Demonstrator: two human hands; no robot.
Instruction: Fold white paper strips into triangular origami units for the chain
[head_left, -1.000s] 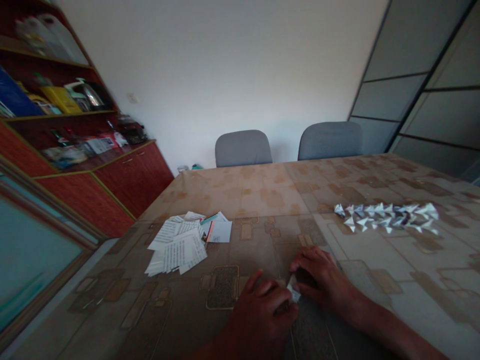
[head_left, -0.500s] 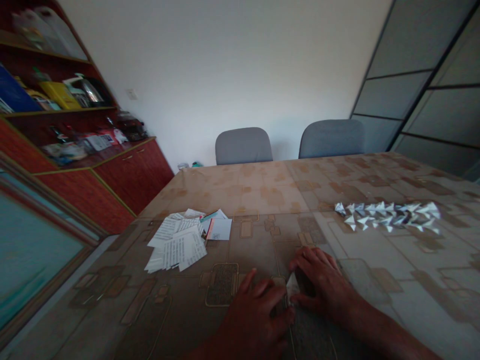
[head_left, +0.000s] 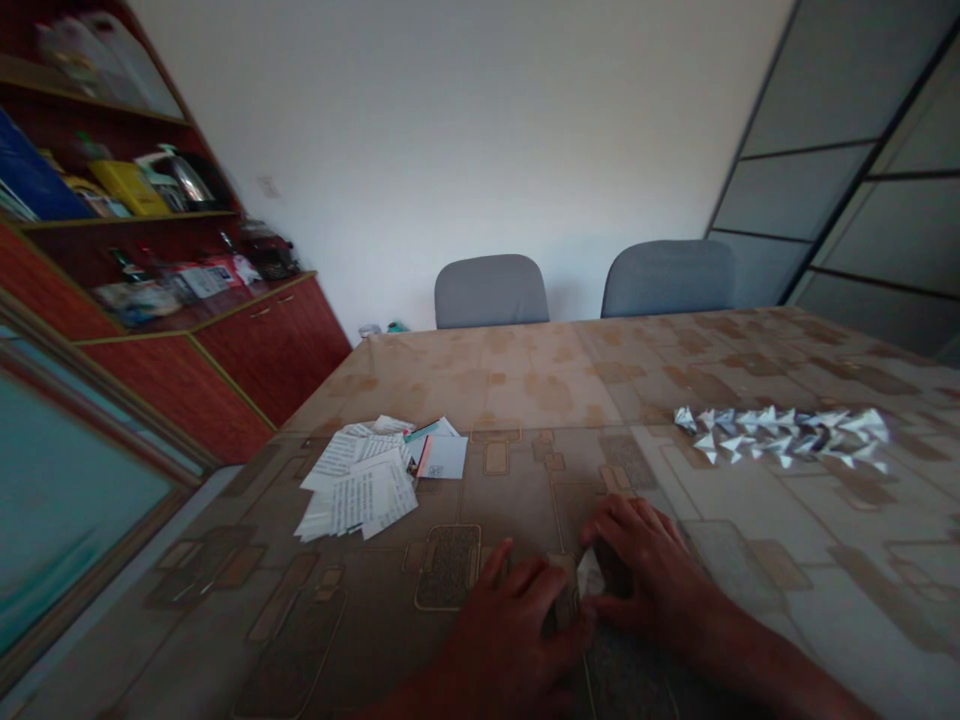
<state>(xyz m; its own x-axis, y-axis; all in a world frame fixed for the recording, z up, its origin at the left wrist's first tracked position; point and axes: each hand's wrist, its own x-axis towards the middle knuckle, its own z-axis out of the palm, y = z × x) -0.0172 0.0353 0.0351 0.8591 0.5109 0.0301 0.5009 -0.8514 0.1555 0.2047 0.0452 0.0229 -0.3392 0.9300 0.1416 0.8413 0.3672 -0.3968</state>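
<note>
Low on the table (head_left: 517,375), both hands meet at a small folded paper piece (head_left: 590,576). My right hand (head_left: 649,565) curls round its right side, with fingers at the top and the thumb by the lower edge. From the left, my left hand (head_left: 521,625) reaches in; its thumb and fingers are bent by the paper's near left edge, partly hiding it. Further left lies a loose pile of printed paper slips (head_left: 360,485), with a plain white and red card (head_left: 444,457) at its right edge. Rows of folded paper pieces (head_left: 784,435) stand at the right.
Two grey chairs, one left (head_left: 491,292) and one right (head_left: 670,280), stand behind the table's far edge. A red-brown cabinet (head_left: 274,345) with bottles and a kettle (head_left: 187,182) is at the left. A sliding panel door (head_left: 832,150) stands at the right.
The view shifts slightly, so the scene slides a little right. Both hands stay at the small folded paper, with the left thumb slightly further right.
</note>
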